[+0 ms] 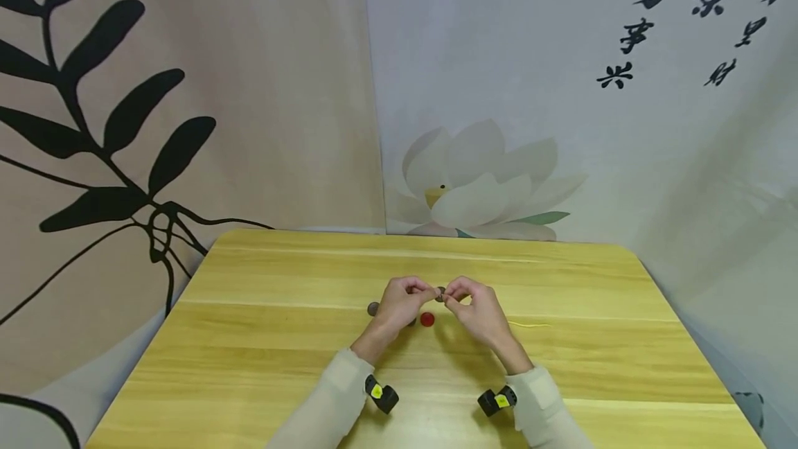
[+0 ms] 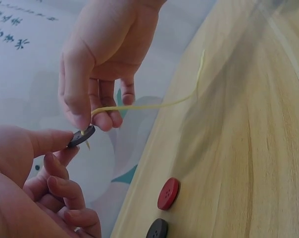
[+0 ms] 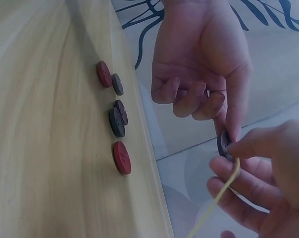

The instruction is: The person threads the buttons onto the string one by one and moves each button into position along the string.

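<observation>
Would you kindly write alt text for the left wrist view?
A left hand pinches a small dark round button while the right hand pinches a thin yellow thread at it, above a light wooden table. A red round button and another dark button lie there.

A pale wooden table (image 1: 262,338) with a smooth, faintly glossy grain carries matt red buttons (image 3: 122,157) and dark buttons (image 3: 117,122); a thin yellow cord (image 2: 154,105) looks waxy, the backdrop (image 1: 561,123) like printed cloth.
</observation>
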